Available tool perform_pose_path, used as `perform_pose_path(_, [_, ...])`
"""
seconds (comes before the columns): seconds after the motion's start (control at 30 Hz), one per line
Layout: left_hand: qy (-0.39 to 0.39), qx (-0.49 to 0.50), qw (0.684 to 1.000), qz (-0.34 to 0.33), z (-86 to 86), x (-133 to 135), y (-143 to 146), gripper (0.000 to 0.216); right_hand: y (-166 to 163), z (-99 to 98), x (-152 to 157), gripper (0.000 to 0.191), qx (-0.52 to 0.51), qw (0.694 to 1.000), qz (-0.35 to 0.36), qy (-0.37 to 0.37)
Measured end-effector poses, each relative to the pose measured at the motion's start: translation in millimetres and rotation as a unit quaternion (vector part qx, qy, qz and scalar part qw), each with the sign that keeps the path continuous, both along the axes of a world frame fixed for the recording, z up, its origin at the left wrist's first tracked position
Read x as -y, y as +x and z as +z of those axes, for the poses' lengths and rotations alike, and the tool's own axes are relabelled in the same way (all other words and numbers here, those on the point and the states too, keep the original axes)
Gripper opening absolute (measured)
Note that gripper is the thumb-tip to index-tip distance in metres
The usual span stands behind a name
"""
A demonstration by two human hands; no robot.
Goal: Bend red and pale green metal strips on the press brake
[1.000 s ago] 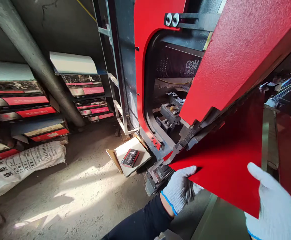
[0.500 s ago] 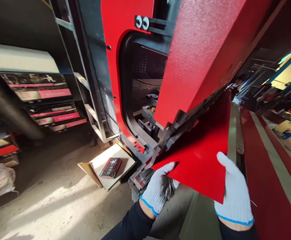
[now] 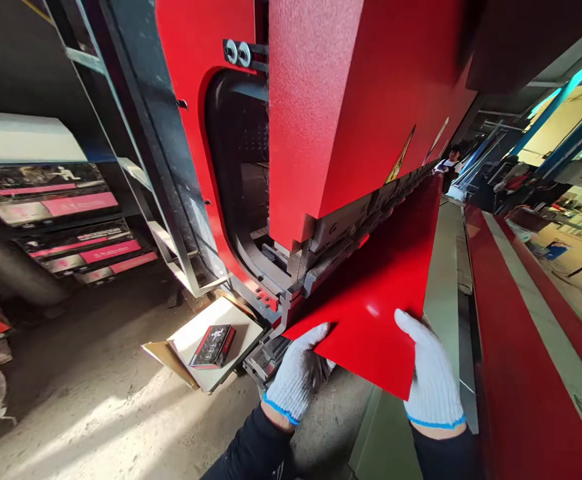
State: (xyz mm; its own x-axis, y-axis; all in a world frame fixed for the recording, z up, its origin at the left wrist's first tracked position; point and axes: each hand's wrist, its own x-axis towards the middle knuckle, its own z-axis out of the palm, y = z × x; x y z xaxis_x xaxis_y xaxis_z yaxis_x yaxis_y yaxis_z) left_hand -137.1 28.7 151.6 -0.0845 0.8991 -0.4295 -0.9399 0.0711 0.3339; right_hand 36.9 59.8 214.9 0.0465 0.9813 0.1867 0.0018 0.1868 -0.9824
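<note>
A long red metal sheet (image 3: 381, 293) is tilted up, its far edge caught between the tooling of a big red press brake (image 3: 351, 113). My left hand (image 3: 298, 377), in a white knit glove, grips the sheet's near left corner from below. My right hand (image 3: 433, 377), also gloved, holds the sheet's near right edge with the thumb on top. The lower die (image 3: 271, 350) sits just under the left corner.
A small dark box (image 3: 213, 345) lies on flattened cardboard (image 3: 191, 340) on the dusty floor at left. Racks of stacked panels (image 3: 61, 207) stand further left. A red and grey bench (image 3: 515, 347) runs along the right. Another person (image 3: 448, 165) stands far down the machine.
The view has swung right and my hands came closer together in the picture. The sheet stays clamped in the press and both hands keep their hold on it.
</note>
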Motion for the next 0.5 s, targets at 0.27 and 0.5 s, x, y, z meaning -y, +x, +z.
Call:
perform_pose_path(0.27, [0.053, -0.044, 0.996, 0.053, -7.6, -3, 14, 0.021, 14, -0.6, 1, 0.044, -0.003, 0.997, 0.029, -0.076])
perform_pose_path(0.5, [0.066, -0.296, 0.953, 0.001, -8.3, 66, 19, 0.045, 18, -4.4, -3, 0.042, -0.037, 0.968, -0.006, -0.248])
